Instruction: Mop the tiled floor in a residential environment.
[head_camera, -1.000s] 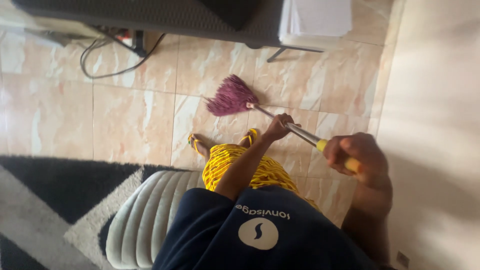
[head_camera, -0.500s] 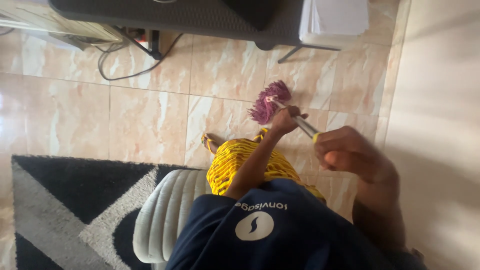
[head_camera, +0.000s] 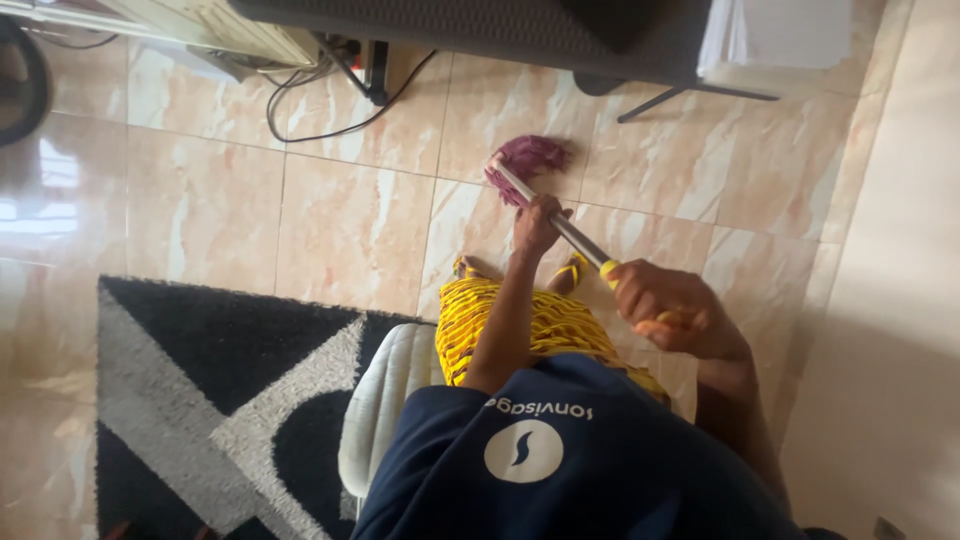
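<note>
Closest in, there's the dark navy shirt (head_camera: 560, 470) filling the bottom of the view, and just past it a bright yellow patterned skirt (head_camera: 520, 330). To the person's left a pale ribbed cushion (head_camera: 385, 400) sits on a black-and-grey rug (head_camera: 200, 390).

Up to the hands now. The right hand (head_camera: 672, 305) is nearest, fingers wrapped tight around the yellow grip at the upper end of the mop handle (head_camera: 560, 225). Further down the metal shaft, the left hand (head_camera: 535, 222) is closed round it too, arm stretched forward across the skirt. Both hands firmly on, nothing else in either one.

Yellow sandals (head_camera: 570, 272) peek out just beyond the skirt hem, planted on the marbled pink floor tiles (head_camera: 340, 230).

Follow the handle down and away: it slants from the right hand toward the upper left, and the purple mop head (head_camera: 530, 157) is pressed on the tiles, just short of the dark furniture (head_camera: 480, 25) along the top edge. A thin metal leg (head_camera: 690, 98) angles out beneath it, with a white stack (head_camera: 780, 35) above. Far left, black cables (head_camera: 330, 110) loop across the floor. A cream wall (head_camera: 890, 300) runs down the right side.
</note>
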